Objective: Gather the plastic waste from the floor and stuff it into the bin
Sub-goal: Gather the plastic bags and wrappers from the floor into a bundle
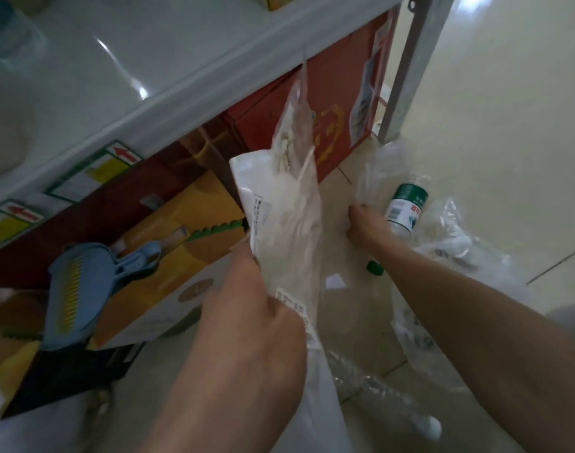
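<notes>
- The left hand point(250, 308) is closed around a bundle of plastic packaging point(286, 204): a white printed mailer bag together with a clear bag, both standing up out of the fist.
- The right hand point(364, 223) reaches forward and down to the floor point(491, 109), its fingers curled onto the edge of a crumpled clear plastic sheet point(380, 171). It looks like a pinch, though the fingertips are turned away, so how firm the hold is cannot be told.
- Just to the right of the right hand lies a clear plastic bottle point(405, 207) with a green and white label; its green cap point(374, 268) sits loose on the floor under the right forearm.
- More clear film point(456, 237) is heaped on the floor beyond the right forearm, and a crushed bottle point(387, 400) lies near the bottom of the view, between the two arms.
- To the left of the left hand, cardboard boxes point(188, 230) are packed under a white surface point(116, 70), with a blue clip point(80, 286) resting on one.
- No bin is in view.
- The step in hand appears to be collecting: one bundle is already held and the right hand is taking the next piece.
- The next move likely calls for lifting the sheet clear of the bottle, passing it to the left hand's bundle or bunching it, then picking up the bottles, cap and remaining film before finding the bin.
</notes>
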Demonstrator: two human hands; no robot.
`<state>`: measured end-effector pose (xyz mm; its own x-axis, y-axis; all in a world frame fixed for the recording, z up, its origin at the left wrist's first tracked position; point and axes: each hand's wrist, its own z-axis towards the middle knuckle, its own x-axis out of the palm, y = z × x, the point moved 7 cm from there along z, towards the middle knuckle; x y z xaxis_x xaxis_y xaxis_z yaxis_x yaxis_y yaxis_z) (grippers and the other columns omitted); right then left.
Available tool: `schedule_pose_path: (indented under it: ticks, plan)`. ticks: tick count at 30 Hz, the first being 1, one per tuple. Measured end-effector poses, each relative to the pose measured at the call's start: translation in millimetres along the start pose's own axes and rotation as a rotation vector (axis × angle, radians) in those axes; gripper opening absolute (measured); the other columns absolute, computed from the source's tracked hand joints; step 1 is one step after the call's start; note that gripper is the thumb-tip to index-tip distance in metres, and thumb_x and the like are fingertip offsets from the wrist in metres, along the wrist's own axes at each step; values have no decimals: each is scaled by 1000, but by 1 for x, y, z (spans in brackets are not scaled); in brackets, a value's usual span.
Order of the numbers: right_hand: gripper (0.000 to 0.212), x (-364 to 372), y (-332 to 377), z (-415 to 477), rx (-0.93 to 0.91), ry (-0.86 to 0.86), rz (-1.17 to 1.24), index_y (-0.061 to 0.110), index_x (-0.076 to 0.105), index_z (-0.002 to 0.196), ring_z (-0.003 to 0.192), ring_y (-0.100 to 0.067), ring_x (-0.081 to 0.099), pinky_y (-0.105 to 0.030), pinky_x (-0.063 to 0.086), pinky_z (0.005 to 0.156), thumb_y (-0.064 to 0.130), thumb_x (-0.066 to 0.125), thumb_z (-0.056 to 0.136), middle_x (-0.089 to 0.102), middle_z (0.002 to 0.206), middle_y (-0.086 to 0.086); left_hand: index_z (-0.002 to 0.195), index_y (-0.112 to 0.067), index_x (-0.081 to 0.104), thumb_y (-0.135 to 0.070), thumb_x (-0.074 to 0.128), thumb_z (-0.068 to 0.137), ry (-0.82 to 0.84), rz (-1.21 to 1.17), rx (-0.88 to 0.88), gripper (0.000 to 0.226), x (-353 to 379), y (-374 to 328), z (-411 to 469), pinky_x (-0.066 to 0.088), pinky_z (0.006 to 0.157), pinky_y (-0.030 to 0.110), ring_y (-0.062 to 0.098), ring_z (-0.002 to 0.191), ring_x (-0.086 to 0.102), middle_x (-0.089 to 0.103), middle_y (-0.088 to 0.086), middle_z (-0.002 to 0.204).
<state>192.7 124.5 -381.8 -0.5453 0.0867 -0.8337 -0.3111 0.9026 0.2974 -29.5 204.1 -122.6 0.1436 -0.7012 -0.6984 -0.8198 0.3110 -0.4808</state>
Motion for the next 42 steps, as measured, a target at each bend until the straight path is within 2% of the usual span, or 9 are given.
schedule_pose_path:
  ticks: [5,11,17,21,23,27,34,38,42]
  plan:
    - [25,-33,-4,-43,130,-176,511,0,70,108,98,-33,66,-28,45,75,14,57,92,71,108,-18,119,-40,45,-3,38,91,128,-151,-34,47,7,-10,-12,51,80,28,8,95,60,61,-14,106]
    - [24,-114,25,-166,44,-452,1021,6,73,105,81,-6,61,-19,44,70,11,59,87,71,94,-1,138,-15,48,-4,40,88,141,-212,-19,52,3,-20,-13,51,92,39,29,117,58,60,5,132]
    - [23,-125,76,-284,-202,-178,1337,11,69,79,80,-9,61,-25,49,75,8,47,78,67,78,2,126,-9,61,-14,54,70,161,-281,96,57,0,-25,-11,59,87,48,31,107,67,69,11,117]
    - [46,-99,73,-298,-53,20,1599,8,51,121,106,-28,60,-38,47,94,43,41,92,64,115,-12,128,-7,59,-18,43,71,184,-297,40,60,15,-8,-2,58,90,52,37,103,68,67,18,120]
    - [56,-96,67,-302,-3,45,1487,16,41,142,122,-25,58,-40,46,105,49,43,96,56,137,-10,133,-4,53,-28,43,88,206,-360,7,52,9,-15,-22,55,96,51,35,107,67,66,16,126]
    - [51,-99,64,-308,-150,35,1142,10,53,138,123,-10,57,-12,46,95,-9,47,91,60,136,-7,138,0,54,-54,58,90,244,-399,-12,72,11,-22,-34,52,101,49,34,117,65,66,14,130]
    - [44,-73,41,-291,-19,95,1394,20,37,94,110,-25,66,-31,50,82,-20,37,77,71,115,-14,122,-2,65,-4,49,88,162,-190,89,37,17,-28,-21,47,68,31,34,96,65,69,16,113]
    - [35,-48,-29,-266,274,-210,1313,11,50,79,87,-21,70,-39,58,82,-21,38,79,76,90,-12,134,-9,57,-8,50,92,130,-134,77,42,20,-26,-10,48,74,36,35,104,62,65,13,124]
    - [58,21,-103,-236,589,-104,754,3,42,133,117,-31,53,-38,47,92,11,70,82,54,134,-20,135,-11,53,-6,48,91,110,-82,68,44,24,-18,-1,48,74,37,29,100,58,61,10,126]
